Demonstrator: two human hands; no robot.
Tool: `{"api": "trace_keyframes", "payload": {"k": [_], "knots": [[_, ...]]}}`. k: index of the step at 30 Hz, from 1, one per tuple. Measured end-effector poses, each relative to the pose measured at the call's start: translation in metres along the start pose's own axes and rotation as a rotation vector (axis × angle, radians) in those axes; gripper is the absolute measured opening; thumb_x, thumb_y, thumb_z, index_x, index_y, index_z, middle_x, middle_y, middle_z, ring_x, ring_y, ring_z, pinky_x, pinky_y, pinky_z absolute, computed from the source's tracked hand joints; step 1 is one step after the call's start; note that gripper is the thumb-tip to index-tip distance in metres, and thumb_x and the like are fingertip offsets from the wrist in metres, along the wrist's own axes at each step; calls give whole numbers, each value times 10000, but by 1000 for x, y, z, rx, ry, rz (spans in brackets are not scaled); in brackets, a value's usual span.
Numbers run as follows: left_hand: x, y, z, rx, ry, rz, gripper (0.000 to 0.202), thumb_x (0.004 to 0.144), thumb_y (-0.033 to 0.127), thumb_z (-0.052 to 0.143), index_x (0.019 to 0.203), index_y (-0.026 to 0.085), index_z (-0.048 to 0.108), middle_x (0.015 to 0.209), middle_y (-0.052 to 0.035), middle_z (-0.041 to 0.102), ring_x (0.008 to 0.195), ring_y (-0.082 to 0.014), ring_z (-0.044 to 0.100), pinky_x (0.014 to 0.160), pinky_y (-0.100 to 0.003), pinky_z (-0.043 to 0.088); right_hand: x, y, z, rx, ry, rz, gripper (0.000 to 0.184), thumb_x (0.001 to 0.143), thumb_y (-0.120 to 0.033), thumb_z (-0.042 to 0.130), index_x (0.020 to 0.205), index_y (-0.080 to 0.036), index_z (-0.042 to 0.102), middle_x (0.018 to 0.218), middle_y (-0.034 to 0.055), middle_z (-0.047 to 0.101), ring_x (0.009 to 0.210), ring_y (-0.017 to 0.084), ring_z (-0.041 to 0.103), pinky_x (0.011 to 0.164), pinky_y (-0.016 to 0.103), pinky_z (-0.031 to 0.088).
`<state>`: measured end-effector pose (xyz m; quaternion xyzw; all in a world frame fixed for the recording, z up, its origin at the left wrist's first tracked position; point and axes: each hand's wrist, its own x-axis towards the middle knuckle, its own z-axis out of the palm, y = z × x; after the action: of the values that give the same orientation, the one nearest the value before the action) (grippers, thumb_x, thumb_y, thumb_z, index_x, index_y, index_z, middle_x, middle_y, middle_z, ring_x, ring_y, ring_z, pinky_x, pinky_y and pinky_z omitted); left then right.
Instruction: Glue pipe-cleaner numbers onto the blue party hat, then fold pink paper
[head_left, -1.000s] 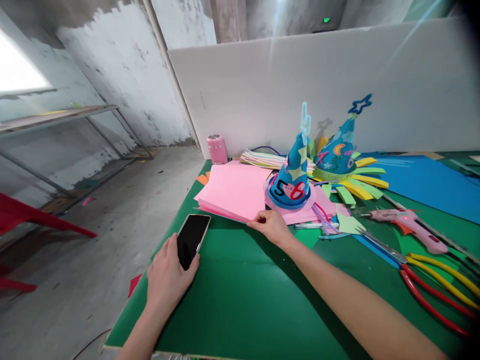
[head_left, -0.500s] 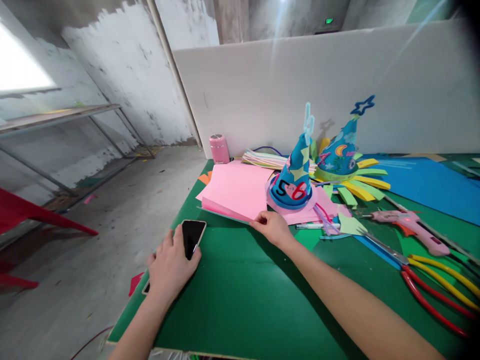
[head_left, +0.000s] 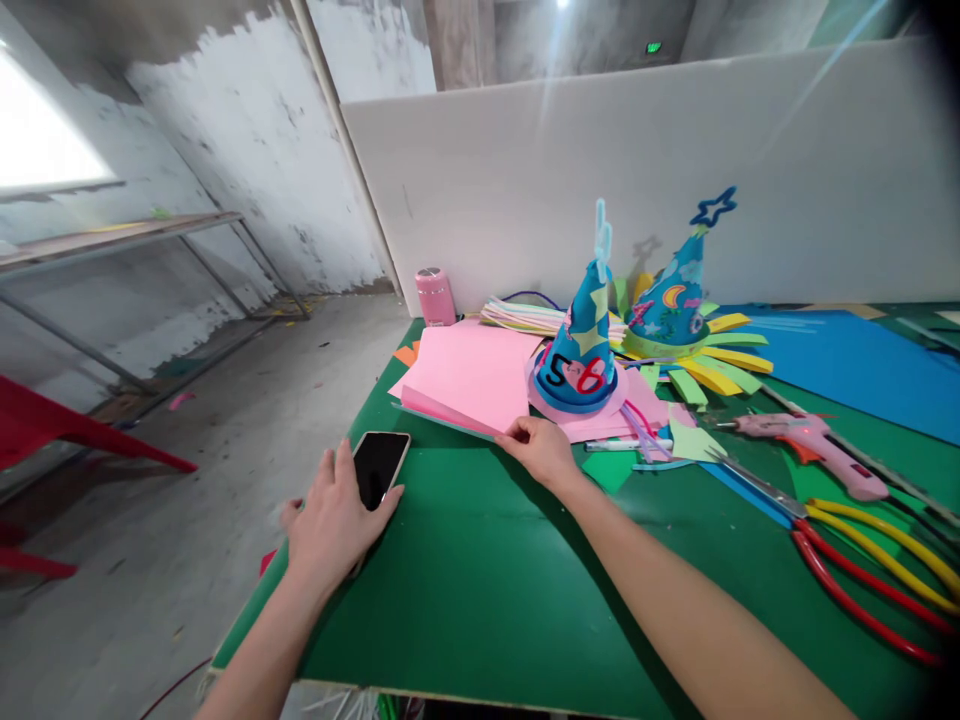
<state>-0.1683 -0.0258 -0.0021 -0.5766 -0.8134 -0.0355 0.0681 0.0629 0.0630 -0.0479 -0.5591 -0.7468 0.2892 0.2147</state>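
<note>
A smartphone (head_left: 381, 468) with a dark screen lies on the green table under my left hand (head_left: 337, 520). The thumb rests along its right edge and the fingers spread over its left side; its lower part is mostly hidden. My right hand (head_left: 541, 450) pinches the near corner of a stack of pink paper (head_left: 469, 375), whose front edge is slightly lifted. Just behind that hand, a blue cone party hat (head_left: 581, 345) with "5" and "6" on it stands upright on pink sheets. Another blue party hat (head_left: 671, 300) with a star on top stands farther back.
To the right lie scissors (head_left: 799, 515) with red and yellow handles, a pink glue gun (head_left: 814, 445) and blue sheets (head_left: 847, 365). A pink canister (head_left: 435, 297) stands at the back left. A white board (head_left: 637, 180) rises behind the table (head_left: 465, 600).
Under my left hand the phone has turned, its lower end swinging right. My right hand keeps its pinch on the paper. The view has shifted slightly.
</note>
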Motion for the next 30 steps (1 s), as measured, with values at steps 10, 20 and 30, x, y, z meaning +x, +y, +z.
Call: {"api": "trace_keyframes", "payload": {"k": [10,20,30], "knots": [[-55,-32,17,-110,149,0,666,771,486,362,1303,108,231,1279,-168,387,1092,-305,456,823,-392,404,0,4,-2,60,60,-51,234,855,-344,480,911,-136,571,865,26,602,718,119,577,660,303,477],[-55,-39,22,-130,222,73,606,774,472,384,1263,126,293,1225,-161,434,1077,-290,461,851,-389,392,-2,0,-4,177,187,-66,239,718,-396,564,617,-181,587,584,-3,611,540,129,546,499,223,359],[-64,-39,22,58,292,151,346,774,420,412,951,196,608,1307,-143,375,1232,-288,304,1006,-471,175,-2,3,0,235,190,-73,243,712,-412,562,618,-189,583,573,-3,597,528,135,532,497,230,365]]}}
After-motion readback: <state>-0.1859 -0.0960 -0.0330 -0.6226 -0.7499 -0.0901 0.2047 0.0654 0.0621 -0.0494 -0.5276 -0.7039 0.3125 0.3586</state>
